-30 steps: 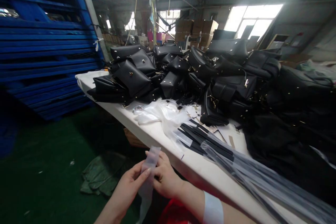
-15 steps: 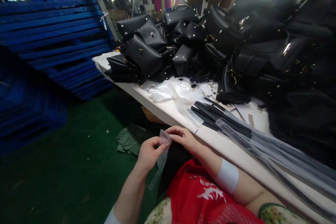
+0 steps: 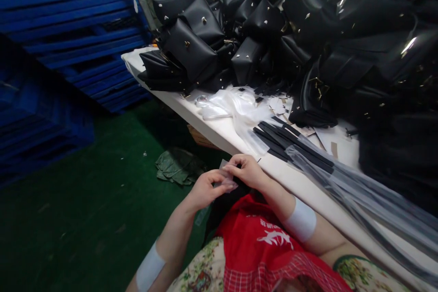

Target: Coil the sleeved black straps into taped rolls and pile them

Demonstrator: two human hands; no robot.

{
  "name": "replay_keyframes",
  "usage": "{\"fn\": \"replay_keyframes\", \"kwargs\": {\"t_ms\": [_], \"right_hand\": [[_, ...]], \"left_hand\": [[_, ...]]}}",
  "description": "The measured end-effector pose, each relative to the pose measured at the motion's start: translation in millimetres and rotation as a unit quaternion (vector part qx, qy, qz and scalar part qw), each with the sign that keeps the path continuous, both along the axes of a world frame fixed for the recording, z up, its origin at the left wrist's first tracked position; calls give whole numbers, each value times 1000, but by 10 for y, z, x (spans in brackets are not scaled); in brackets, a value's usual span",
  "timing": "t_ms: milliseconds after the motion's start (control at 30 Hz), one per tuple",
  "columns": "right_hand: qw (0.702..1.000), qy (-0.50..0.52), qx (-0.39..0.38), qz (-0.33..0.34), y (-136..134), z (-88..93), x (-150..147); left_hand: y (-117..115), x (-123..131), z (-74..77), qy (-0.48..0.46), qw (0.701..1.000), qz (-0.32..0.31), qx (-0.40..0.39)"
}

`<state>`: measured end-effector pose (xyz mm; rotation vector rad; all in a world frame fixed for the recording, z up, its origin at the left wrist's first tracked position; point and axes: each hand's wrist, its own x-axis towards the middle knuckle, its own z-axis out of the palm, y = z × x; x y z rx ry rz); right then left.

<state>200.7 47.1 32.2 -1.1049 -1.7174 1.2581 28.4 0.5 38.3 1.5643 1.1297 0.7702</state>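
Both my hands meet in front of my red apron, just off the near edge of the white table (image 3: 219,132). My left hand (image 3: 204,189) and my right hand (image 3: 247,169) pinch the top of a narrow clear plastic sleeve (image 3: 226,183) between fingertips. The sleeve's lower part hangs down below my left hand. Right of my hands, long black straps (image 3: 290,143) lie on the table, some inside clear sleeves (image 3: 359,191). A loose heap of clear plastic bags (image 3: 236,107) lies beyond them.
A big pile of black handbags (image 3: 273,32) with metal studs covers the far side of the table. Blue plastic pallets (image 3: 61,41) are stacked at the left. Below lies a green floor (image 3: 85,210) with a crumpled green sack (image 3: 176,166).
The camera has tilted downward. My hands have drawn closer to my body, and the sleeve, first held up straight, is now bunched between my fingertips.
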Motion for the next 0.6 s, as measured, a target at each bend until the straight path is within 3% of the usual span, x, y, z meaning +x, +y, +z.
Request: {"fn": "replay_keyframes", "kwargs": {"t_ms": [200, 433, 600], "right_hand": [[999, -29, 31, -5, -42, 17, -5], [999, -31, 20, 37, -29, 49, 27], [997, -25, 31, 69, -16, 60, 62]], "left_hand": [[-70, 165, -9, -32, 995, -62, -69], [-97, 180, -94, 16, 998, -45, -45], [-101, 131, -101, 29, 996, -69, -41]]}}
